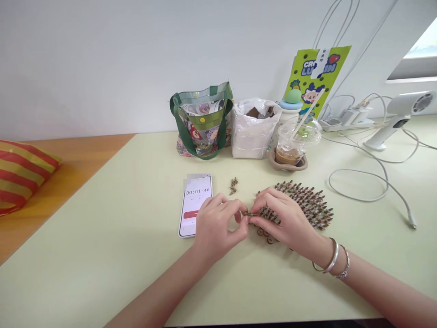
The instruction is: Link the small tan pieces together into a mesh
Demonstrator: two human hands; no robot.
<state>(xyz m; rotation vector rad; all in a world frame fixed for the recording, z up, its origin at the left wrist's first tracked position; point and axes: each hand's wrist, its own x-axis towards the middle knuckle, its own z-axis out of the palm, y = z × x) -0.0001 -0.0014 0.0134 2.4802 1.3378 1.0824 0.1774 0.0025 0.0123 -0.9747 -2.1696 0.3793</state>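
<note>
The left hand and right hand pinch a small brown piece above the worktop; a little cluster lies at eleven o'clock, rows of pieces toward three. Which are finished, I can't tell.

Pinching a tiny brown piece between fingertips of the left hand and right hand, just right of the phone. Got a big spread of brown pieces farther right of the phone, a little clump near its upper right, plus a green-handled bag behind it. Showing 00:01:46 on that phone, btw.
</note>
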